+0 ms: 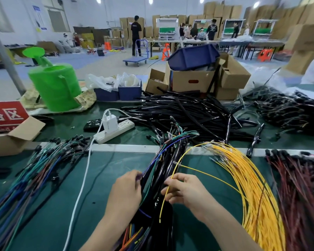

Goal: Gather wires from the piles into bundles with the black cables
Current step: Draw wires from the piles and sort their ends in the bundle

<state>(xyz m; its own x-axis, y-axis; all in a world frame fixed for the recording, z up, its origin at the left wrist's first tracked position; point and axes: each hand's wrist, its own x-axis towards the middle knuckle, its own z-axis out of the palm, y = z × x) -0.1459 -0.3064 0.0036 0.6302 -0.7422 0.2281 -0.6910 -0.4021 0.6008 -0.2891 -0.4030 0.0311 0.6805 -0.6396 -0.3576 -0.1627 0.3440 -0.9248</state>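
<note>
Near the front of the green tabletop [101, 178], the left hand [126, 191] grips an upright bundle [158, 171] of black cables and coloured wires. The right hand [185, 191], just beside it, pinches a single yellow wire [161, 211] against the bundle. The yellow wire pile [252, 187] fans out to the right, with a heap of black cables [188, 109] behind.

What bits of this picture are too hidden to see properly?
Head view only.
Red sign: cut off by the left edge.
Left hand: fingertips hidden behind the wire bundle.
Cardboard box: contents covered by the blue bin.
Distant workers: too small for detail.
</note>
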